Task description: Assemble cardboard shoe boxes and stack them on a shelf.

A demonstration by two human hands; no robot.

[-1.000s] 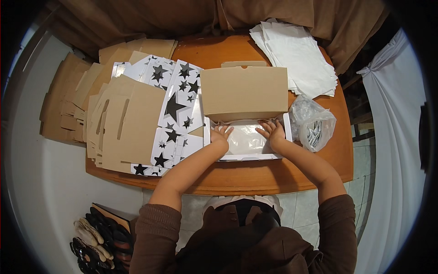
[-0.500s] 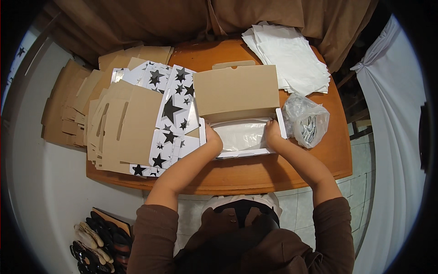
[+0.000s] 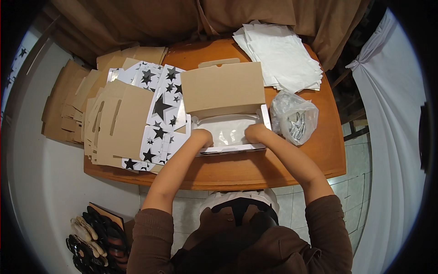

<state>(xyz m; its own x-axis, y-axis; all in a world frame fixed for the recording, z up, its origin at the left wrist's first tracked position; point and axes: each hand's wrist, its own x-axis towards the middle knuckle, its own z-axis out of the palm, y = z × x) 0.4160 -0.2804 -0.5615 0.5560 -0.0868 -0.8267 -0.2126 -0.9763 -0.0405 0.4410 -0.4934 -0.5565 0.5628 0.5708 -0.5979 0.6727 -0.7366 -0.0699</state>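
An open cardboard box (image 3: 223, 86) with a brown inner lid stands in the middle of the table, its lid raised at the far side. Inside lies a sheet of white, slightly shiny wrapping (image 3: 226, 130). My left hand (image 3: 202, 137) reaches into the near left corner of the box, and my right hand (image 3: 256, 133) into the near right corner. Both sets of fingers point down against the wrapping and are mostly hidden, so their grip does not show.
On the left lie stacked flat brown cardboard pieces (image 3: 132, 107) and star-printed cardboard (image 3: 162, 107). White paper sheets (image 3: 285, 55) lie at the back right. A clear plastic bag (image 3: 294, 116) holding small packets sits right of the box on the wooden table (image 3: 315, 155).
Both hands have moved from the box's side walls toward its near corners, deeper over the wrapping. The whole view has shifted slightly.
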